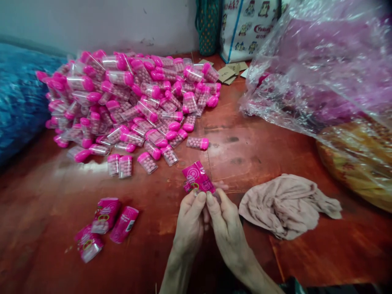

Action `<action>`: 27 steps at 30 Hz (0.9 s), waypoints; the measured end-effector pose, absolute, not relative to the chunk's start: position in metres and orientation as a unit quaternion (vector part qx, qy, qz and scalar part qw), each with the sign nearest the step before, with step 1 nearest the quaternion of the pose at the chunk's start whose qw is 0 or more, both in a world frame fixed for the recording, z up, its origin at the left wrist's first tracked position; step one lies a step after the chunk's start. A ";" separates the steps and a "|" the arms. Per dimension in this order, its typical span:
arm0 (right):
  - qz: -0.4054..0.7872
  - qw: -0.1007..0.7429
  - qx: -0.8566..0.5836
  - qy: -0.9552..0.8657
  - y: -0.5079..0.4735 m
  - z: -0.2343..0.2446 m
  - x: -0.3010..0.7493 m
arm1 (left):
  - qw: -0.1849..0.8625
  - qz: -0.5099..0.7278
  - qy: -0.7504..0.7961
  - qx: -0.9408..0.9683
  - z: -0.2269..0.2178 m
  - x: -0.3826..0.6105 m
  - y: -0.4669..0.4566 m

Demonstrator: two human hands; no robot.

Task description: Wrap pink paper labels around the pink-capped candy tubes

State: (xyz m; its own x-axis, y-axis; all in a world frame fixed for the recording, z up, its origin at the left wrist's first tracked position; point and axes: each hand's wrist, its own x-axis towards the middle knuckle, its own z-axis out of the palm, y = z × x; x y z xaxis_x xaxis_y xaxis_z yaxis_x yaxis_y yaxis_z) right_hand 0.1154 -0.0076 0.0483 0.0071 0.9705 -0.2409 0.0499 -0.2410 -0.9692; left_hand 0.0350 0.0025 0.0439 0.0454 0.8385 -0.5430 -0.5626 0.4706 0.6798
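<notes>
Left hand (190, 212) and right hand (225, 214) both pinch the near edge of the sleeve (196, 176), near side of the pile (134, 102), toward its right end. Three wrapped tubs (105, 211): near side of pile, leftward. Judgement: light, even thumb pressure should suit; hard pinching may crease the film.

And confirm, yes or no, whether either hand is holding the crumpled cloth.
No, the left hand and right hand hold a pink printed wrapper; the cloth lies on the table to their right.
</notes>
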 end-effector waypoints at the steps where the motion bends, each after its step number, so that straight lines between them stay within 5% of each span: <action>1: 0.575 0.420 -0.550 -0.436 -0.005 0.048 0.117 | 0.705 0.501 0.484 0.134 0.043 0.035 0.002; 5: 0.675 0.385 -0.464 -0.426 0.002 0.043 0.122 | 0.717 0.499 0.462 0.150 0.044 0.030 0.005; 22: 0.677 0.385 -0.451 -0.436 -0.004 0.034 0.116 | 0.749 0.460 0.433 0.199 0.038 0.028 -0.004; 27: 0.567 0.317 -0.496 -0.576 -0.010 0.047 0.130 | 0.659 0.526 0.511 0.167 0.043 -0.015 -0.026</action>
